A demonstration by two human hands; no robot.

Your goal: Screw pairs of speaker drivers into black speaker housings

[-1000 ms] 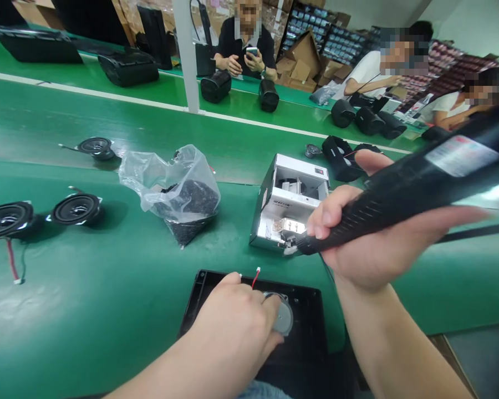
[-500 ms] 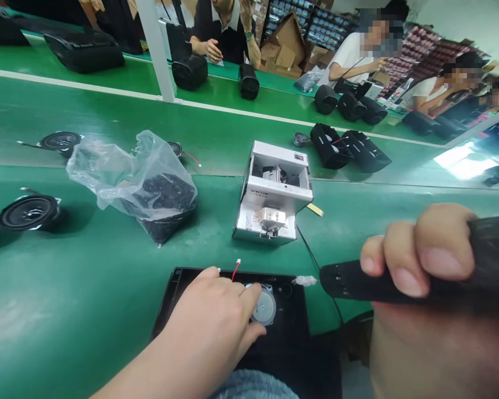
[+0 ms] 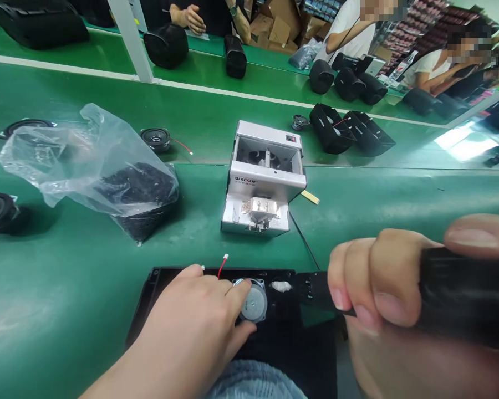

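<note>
My left hand (image 3: pixel 199 316) lies over a black plastic panel (image 3: pixel 153 288), its thumb and index finger pressed against a small round speaker (image 3: pixel 254 303) with a silver back. Its other fingers are partly hidden. A red wire (image 3: pixel 222 266) with a white plug sticks up behind the fingers. Closed around a black electric screwdriver (image 3: pixel 461 293) is my right hand (image 3: pixel 386 277). The tool points left, and its white-wrapped tip (image 3: pixel 281 286) is over the panel, just right of the speaker. Whether the tip touches anything I cannot tell.
A silver WEIXIN machine (image 3: pixel 261 177) stands beyond the panel. To its left lies a clear plastic bag (image 3: pixel 108 166) of small black pieces. Speakers (image 3: pixel 156 138) and black housings (image 3: pixel 332 130) sit further back. A white post (image 3: pixel 131 41) rises there, with co-workers across the bench.
My right hand has brought the screwdriver left, so its tip is now over the panel near the speaker. My left hand keeps its place on the speaker. The view has shifted slightly.
</note>
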